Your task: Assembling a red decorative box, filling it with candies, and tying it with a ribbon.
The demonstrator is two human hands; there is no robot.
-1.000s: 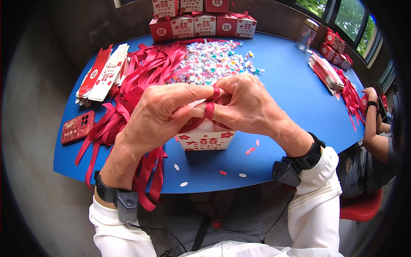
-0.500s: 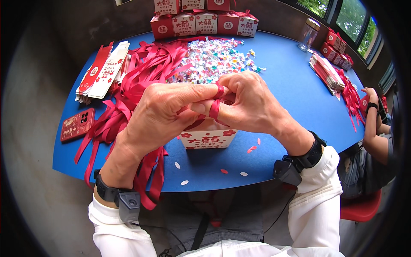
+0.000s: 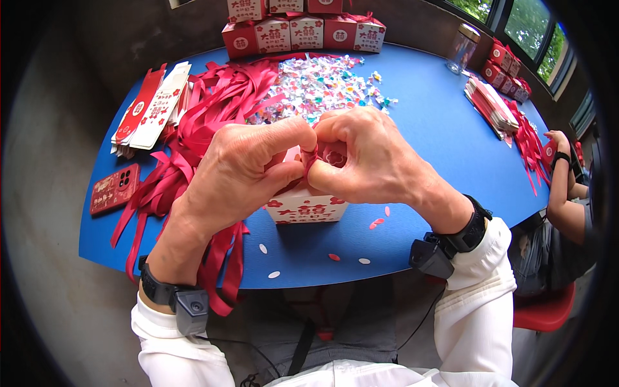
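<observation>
A small white gift box (image 3: 307, 213) with red print and red flowers stands in front of me near the table edge. Over its top, a red ribbon (image 3: 310, 161) is pinched between my two hands. My left hand (image 3: 242, 164) holds it between thumb and forefinger. My right hand (image 3: 377, 155) grips it from the other side, thumb and forefinger meeting my left fingertips. Both hands hide much of the box top and most of the ribbon, so I cannot tell how it is looped.
A heap of red ribbons (image 3: 216, 106) lies left, beside flat folded cartons (image 3: 153, 106) and a red phone (image 3: 115, 189). Wrapped candies (image 3: 322, 87) spread behind my hands. Finished boxes (image 3: 306, 32) are stacked at the back. A clear bottle (image 3: 462, 50) stands far right; another person's arm (image 3: 561, 187) is nearby.
The ribbon loop around my right fingers has been drawn in to a tight bunch between both hands. My left fingertips have drawn back slightly to the left.
</observation>
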